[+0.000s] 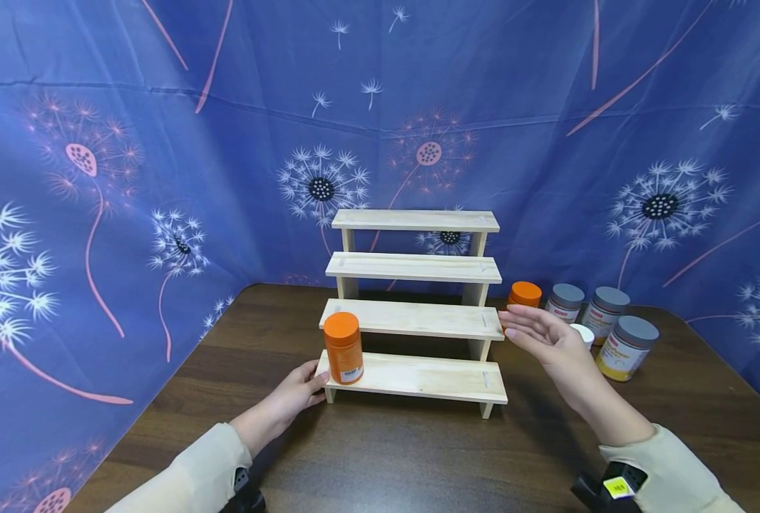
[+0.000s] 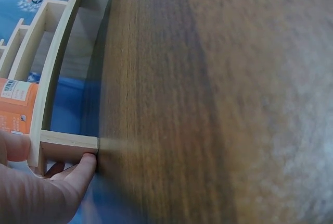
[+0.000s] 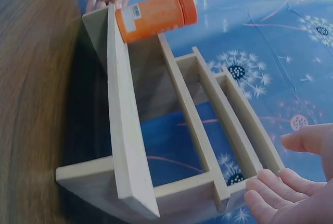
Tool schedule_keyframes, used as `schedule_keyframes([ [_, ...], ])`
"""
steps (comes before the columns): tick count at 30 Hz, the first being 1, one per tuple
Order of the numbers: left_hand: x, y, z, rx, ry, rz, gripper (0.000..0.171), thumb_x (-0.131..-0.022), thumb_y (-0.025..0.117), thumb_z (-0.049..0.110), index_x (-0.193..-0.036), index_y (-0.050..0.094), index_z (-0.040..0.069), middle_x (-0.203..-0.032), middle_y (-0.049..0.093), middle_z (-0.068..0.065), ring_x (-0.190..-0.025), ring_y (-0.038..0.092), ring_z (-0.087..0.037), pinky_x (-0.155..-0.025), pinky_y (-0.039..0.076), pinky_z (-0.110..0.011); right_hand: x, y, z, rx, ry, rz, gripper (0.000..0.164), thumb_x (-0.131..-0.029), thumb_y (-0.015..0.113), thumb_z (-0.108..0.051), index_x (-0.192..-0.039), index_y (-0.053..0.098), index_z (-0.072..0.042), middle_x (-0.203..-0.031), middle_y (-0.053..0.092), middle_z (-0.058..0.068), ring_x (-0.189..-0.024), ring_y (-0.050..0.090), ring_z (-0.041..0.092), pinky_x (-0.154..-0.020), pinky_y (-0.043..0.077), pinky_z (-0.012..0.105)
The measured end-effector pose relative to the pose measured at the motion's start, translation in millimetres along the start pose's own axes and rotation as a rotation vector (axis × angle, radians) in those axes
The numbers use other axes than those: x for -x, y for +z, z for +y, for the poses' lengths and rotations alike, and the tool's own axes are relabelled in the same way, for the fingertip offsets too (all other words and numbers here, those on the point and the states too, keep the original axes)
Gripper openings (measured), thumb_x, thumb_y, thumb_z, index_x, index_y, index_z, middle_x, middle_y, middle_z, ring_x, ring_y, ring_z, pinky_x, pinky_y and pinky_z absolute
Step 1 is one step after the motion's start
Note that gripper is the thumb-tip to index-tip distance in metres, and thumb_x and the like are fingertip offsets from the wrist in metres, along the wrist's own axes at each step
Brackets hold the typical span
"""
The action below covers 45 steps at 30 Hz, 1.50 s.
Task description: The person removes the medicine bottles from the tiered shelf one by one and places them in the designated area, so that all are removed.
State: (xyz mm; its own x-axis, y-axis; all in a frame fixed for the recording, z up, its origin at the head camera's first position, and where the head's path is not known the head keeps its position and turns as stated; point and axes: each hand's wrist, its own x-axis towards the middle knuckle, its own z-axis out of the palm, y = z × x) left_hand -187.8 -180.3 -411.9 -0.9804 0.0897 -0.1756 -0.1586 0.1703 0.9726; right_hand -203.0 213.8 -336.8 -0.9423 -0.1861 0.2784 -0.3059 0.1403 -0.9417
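Observation:
A wooden stepped rack (image 1: 412,267) with several pale tiers stands on the table. An orange jar (image 1: 343,349) with an orange lid is upright at the left end of its lowest tier. My left hand (image 1: 295,393) grips that end of the tier; in the left wrist view its thumb (image 2: 15,147) lies on top, beside the jar, and a finger touches the rack's leg (image 2: 70,145). My right hand (image 1: 556,345) is held by the right end of the second tier from the bottom, fingers extended, nothing in it. Whether its fingertips touch the rack, I cannot tell.
Right of the rack stand another orange-lidded jar (image 1: 525,293), several grey-lidded jars (image 1: 627,348) and a white-lidded one (image 1: 583,334), partly behind my right hand. A blue dandelion-print cloth (image 1: 380,71) hangs behind the dark wooden table (image 1: 386,463).

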Motion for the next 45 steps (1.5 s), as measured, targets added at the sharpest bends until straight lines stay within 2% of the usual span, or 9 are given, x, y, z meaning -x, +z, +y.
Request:
schedule_keyframes([
  [8,1.2,-1.0,-1.0,-0.017,-0.009,-0.01,0.044,-0.103,0.04,0.008,-0.141,0.031,-0.014,-0.137,0.047,-0.031,-0.124,0.051,-0.037,-0.105,0.044,-0.054,-3.0,12.7,-3.8,0.032,0.034,-0.018,0.05,-0.096,0.062,-0.022,-0.138,0.045,-0.001,-0.13,0.063,0.0,-0.112,0.06,-0.001,-0.091,0.048,0.008],
  [15,2.8,-0.9,-1.3,-0.01,-0.003,-0.008,0.044,-0.103,0.04,0.008,-0.141,0.032,-0.014,-0.136,0.048,-0.03,-0.123,0.052,-0.037,-0.104,0.045,-0.055,-7.4,24.5,-8.1,0.012,0.05,-0.027,0.053,-0.095,0.063,-0.02,-0.139,0.043,0.002,-0.127,0.065,-0.004,-0.113,0.061,0.003,-0.092,0.048,0.009],
  [23,2.8,-2.0,-2.0,-0.006,-0.004,-0.002,0.044,-0.103,0.04,0.007,-0.141,0.032,-0.013,-0.136,0.048,-0.03,-0.122,0.052,-0.036,-0.104,0.045,-0.054,-16.6,42.8,-19.0,0.024,0.081,-0.057,0.053,-0.094,0.064,-0.024,-0.139,0.046,-0.005,-0.137,0.058,0.011,-0.118,0.059,0.007,-0.092,0.049,0.011],
  [28,1.6,-0.7,-1.1,-0.01,-0.005,0.006,0.043,-0.102,0.042,0.006,-0.14,0.034,-0.012,-0.134,0.051,-0.027,-0.12,0.054,-0.034,-0.103,0.046,-0.053,-20.7,54.1,-21.0,0.016,0.097,-0.074,0.052,-0.093,0.065,-0.025,-0.139,0.047,-0.007,-0.14,0.053,0.018,-0.122,0.057,0.015,-0.092,0.049,0.011],
  [37,-1.3,-0.2,1.0,-0.019,0.007,-0.014,0.044,-0.103,0.04,0.007,-0.142,0.032,-0.013,-0.136,0.049,-0.029,-0.122,0.053,-0.035,-0.103,0.046,-0.052,-31.1,80.1,-20.3,-0.042,0.062,-0.135,0.047,-0.093,0.065,-0.015,-0.136,0.049,-0.005,-0.139,0.053,0.022,-0.125,0.054,0.032,-0.092,0.051,0.014],
  [45,-1.0,0.3,1.2,-0.014,0.01,-0.007,0.044,-0.103,0.04,0.006,-0.141,0.031,-0.014,-0.138,0.046,-0.032,-0.124,0.051,-0.038,-0.105,0.044,-0.055,-40.4,109.9,-25.4,-0.08,0.057,-0.195,0.048,-0.092,0.066,-0.011,-0.136,0.049,-0.005,-0.137,0.055,0.02,-0.126,0.053,0.032,-0.098,0.051,0.022],
])
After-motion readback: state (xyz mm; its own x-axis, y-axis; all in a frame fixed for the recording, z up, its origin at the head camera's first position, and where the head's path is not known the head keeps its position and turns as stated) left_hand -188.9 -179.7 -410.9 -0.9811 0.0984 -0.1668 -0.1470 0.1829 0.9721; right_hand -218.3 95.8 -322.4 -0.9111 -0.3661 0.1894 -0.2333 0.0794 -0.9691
